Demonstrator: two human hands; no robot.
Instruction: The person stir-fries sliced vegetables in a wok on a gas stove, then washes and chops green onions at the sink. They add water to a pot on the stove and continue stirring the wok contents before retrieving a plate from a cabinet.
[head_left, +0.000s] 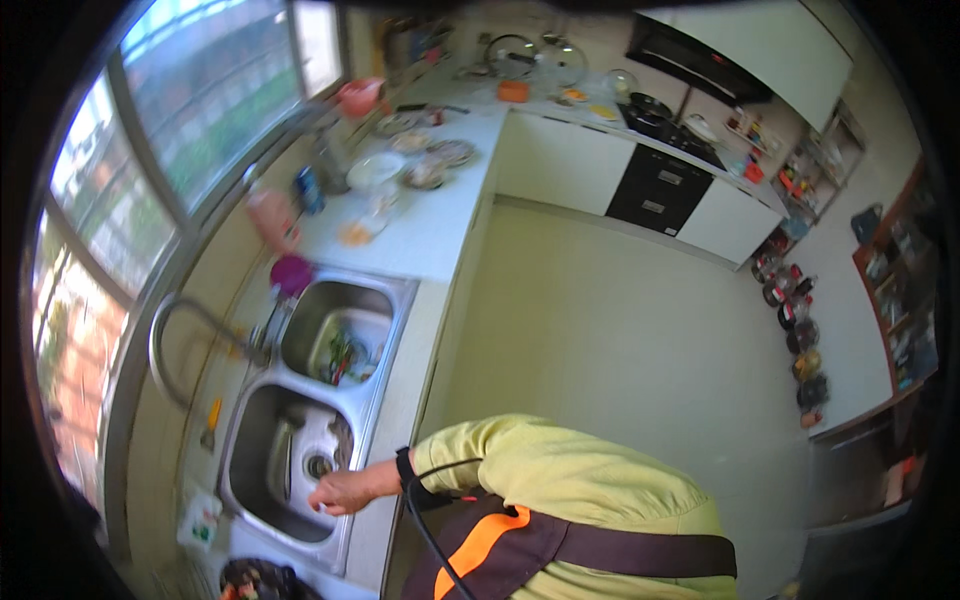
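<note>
My right hand (341, 493) reaches over the near basin (251, 450) of a steel double sink, close to its front edge. Its fingers are curled, and a small whitish bit shows at the fingertips; whether they grip it I cannot tell. The drain (319, 466) lies just beyond the hand. Dark, wet-looking matter (342, 441) rests on the basin floor beside it. In the far basin (300, 337) are green leafy scraps (341, 358) with some red bits. A curved steel faucet (161, 337) rises behind the sink. My left hand is out of view.
A yellow-handled tool (213, 421) lies behind the sink. Below it is a white packet (200, 521), and a dark bag (259, 577) holds scraps. Farther along the counter are a purple container (291, 275), a pink-filled bottle (271, 214), a blue can (309, 190) and several plates (450, 153).
</note>
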